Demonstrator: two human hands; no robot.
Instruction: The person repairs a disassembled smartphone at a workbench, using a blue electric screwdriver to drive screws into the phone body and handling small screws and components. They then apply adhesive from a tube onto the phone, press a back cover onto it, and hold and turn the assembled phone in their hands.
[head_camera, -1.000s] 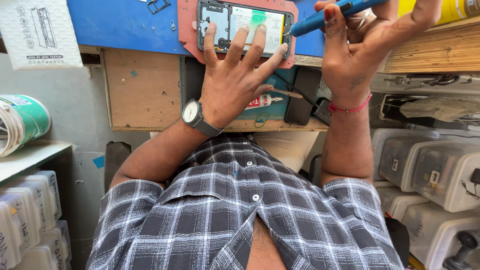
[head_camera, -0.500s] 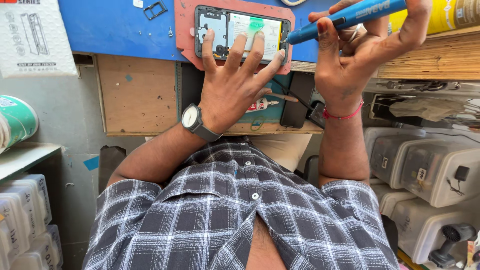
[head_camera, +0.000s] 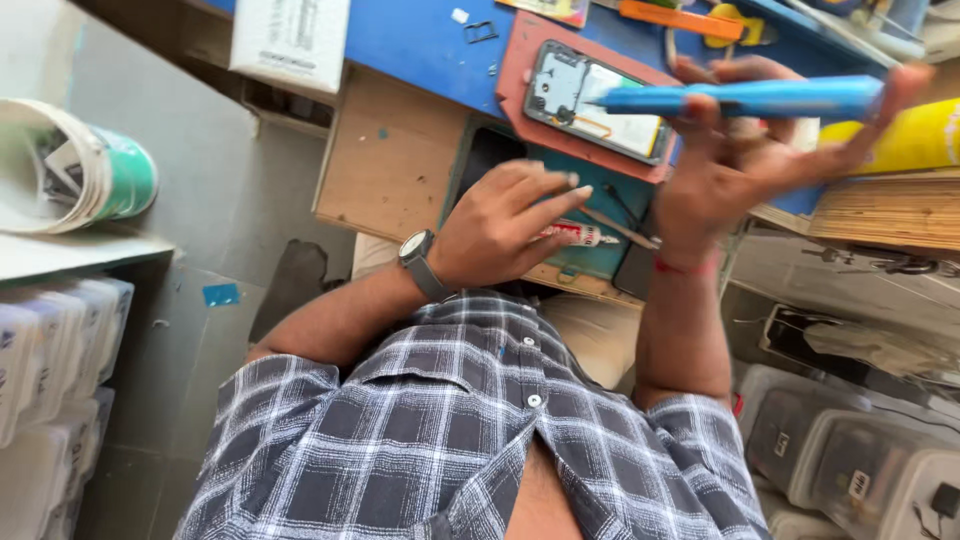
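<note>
An opened phone (head_camera: 600, 105) with its back off lies on a red mat (head_camera: 520, 60) on the blue worktop (head_camera: 420, 40). My right hand (head_camera: 730, 180), with a red thread at the wrist, holds a long blue pen-shaped tool (head_camera: 740, 98) level, its tip over the phone's upper part. My left hand (head_camera: 500, 225), wearing a wristwatch (head_camera: 420, 255), is lower down over the teal tray under the worktop. Its fingers are loosely bent above a small white and red tube (head_camera: 585, 236). I cannot see it gripping the tube.
A white box (head_camera: 290, 40) sits on the worktop at the left. A green-edged roll (head_camera: 80, 175) lies on a shelf at far left above clear bins (head_camera: 50, 350). More clear bins (head_camera: 850, 450) stand at lower right, below a yellow object (head_camera: 900, 140) and wooden boards (head_camera: 880, 210).
My left hand has come off the phone and dropped to the tray by the tube. My right hand has swung the blue tool level over the phone. The view shifted left.
</note>
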